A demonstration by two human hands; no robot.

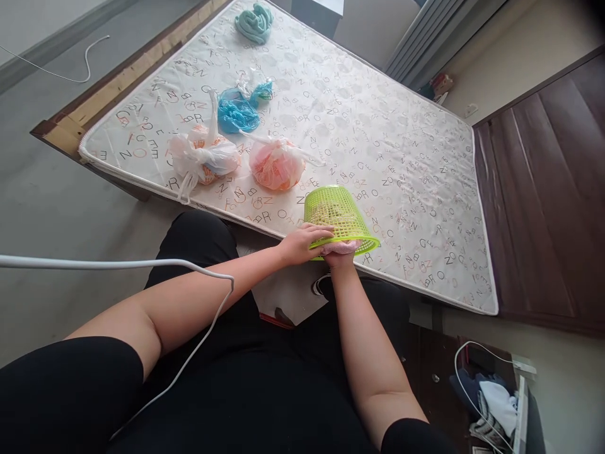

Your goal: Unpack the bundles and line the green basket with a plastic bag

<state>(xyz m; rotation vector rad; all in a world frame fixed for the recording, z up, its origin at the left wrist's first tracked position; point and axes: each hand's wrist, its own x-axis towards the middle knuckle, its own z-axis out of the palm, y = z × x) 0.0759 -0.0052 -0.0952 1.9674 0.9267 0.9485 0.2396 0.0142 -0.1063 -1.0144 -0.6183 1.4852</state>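
A lime-green plastic mesh basket (336,205) lies tipped at the front edge of the mattress, its mouth turned toward me. My left hand (305,243) grips the basket's rim on its left side, fingers laid over the mesh. At the mouth, my right hand (341,255) is closed on a pink cloth (347,246), its fingers largely hidden by cloth and rim. Just beyond the basket sits a knotted clear plastic bag with pinkish-orange contents (278,164). To its left is another tied white plastic bag (205,154).
The letter-patterned mattress (401,164) lies on a wooden bed frame (66,132). Farther back are a blue plastic bag (237,110) and a bundled green cloth (255,24). A dark headboard (548,189) stands right. A white cable (142,263) crosses over my left arm. Clothes (496,403) lie lower right.
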